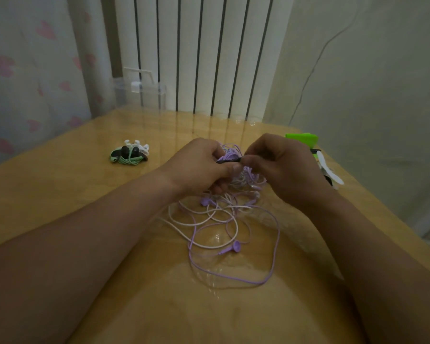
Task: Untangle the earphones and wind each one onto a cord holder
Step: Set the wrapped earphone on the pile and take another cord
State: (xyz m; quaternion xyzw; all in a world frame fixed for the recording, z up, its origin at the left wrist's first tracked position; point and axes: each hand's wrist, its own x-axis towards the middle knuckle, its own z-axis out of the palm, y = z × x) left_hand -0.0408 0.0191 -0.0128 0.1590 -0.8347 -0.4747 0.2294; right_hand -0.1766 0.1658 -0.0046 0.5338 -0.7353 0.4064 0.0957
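Pinching the dark holder [229, 160] from either end with left hand [204, 167] and right hand [283, 167], equally near, long axis crosswise between them, purple cord [230, 148] bunched just behind holder, loose loops [274, 244] trailing below it.
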